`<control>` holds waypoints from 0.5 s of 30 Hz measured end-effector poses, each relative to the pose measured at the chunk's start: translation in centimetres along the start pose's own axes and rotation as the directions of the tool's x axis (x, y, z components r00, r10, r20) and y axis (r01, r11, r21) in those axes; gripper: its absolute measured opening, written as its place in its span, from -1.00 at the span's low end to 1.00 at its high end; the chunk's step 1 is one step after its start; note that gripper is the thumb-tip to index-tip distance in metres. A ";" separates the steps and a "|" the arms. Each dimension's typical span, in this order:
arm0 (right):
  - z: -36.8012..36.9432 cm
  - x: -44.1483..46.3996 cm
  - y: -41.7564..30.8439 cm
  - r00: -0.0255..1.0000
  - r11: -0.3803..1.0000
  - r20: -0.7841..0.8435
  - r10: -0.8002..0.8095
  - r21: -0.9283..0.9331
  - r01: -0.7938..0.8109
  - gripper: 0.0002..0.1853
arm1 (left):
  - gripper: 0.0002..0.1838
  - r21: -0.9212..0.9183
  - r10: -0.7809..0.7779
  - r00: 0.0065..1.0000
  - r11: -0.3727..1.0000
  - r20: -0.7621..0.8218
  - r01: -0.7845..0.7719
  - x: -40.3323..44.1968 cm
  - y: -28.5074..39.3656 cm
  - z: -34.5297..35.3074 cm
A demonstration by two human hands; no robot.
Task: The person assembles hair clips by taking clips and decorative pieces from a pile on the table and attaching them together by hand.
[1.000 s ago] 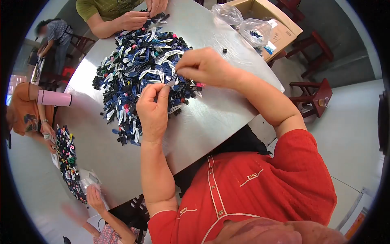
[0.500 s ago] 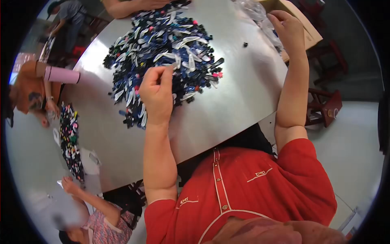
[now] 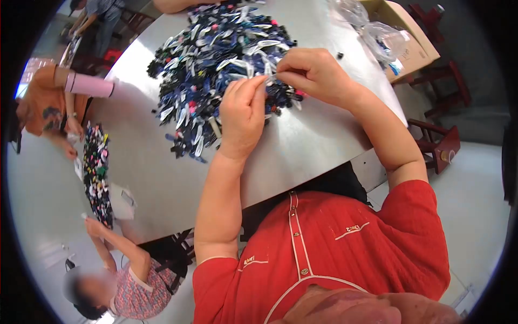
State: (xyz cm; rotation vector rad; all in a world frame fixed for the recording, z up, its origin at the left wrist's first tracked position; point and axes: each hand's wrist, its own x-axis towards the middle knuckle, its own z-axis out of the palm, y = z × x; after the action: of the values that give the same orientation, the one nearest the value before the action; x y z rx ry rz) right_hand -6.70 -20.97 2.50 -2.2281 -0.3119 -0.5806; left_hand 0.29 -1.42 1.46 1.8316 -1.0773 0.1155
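A large heap of snap hair clips [image 3: 216, 51], mostly black, navy and white with a few pink and red bits, lies on the metal table [image 3: 302, 156]. Over its near right side my left hand [image 3: 241, 117] is closed in a pinch, with a small pale hair clip partly showing at the fingertips. Just to the right, my right hand [image 3: 319, 78] is also pinched, its fingertips close to those of the left. Whatever sits between the right fingers is hidden or too small to name.
A cardboard box [image 3: 421, 59] with clear plastic bags [image 3: 384, 42] stands at the right edge. Left, co-workers sit by a second pile of coloured pieces [image 3: 97, 173], near a pink tumbler [image 3: 89, 85] and a white bag [image 3: 123, 202]. A red stool [image 3: 440, 146] is on the right.
My right hand has come from the plastic bags by the box leftward to the heap, beside my left hand. My left hand has shifted slightly right, still pinched.
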 end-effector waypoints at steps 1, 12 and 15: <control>-0.8 -0.1 0.0 0.998 1.000 -0.064 0.005 -0.023 -0.007 -0.92 | -0.89 -0.027 0.018 1.000 0.999 0.010 -0.018 0.1 0.1 0.2; -12.3 -3.7 4.3 0.757 0.498 -0.587 0.288 -0.583 -0.642 -0.81 | -0.86 0.475 0.068 0.978 0.866 0.198 -0.156 -0.6 -0.4 0.8; -15.4 -5.7 7.2 0.641 0.245 -0.663 0.387 -0.596 -0.765 -0.79 | -0.87 0.461 0.093 0.981 0.873 0.168 -0.162 -0.6 -0.6 0.9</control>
State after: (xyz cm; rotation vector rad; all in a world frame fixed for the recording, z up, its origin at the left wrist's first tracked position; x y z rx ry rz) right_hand -13.44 -37.51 3.85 -2.7486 1.3487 -0.8115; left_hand 0.02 -1.62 0.30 2.2274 -1.3597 0.3606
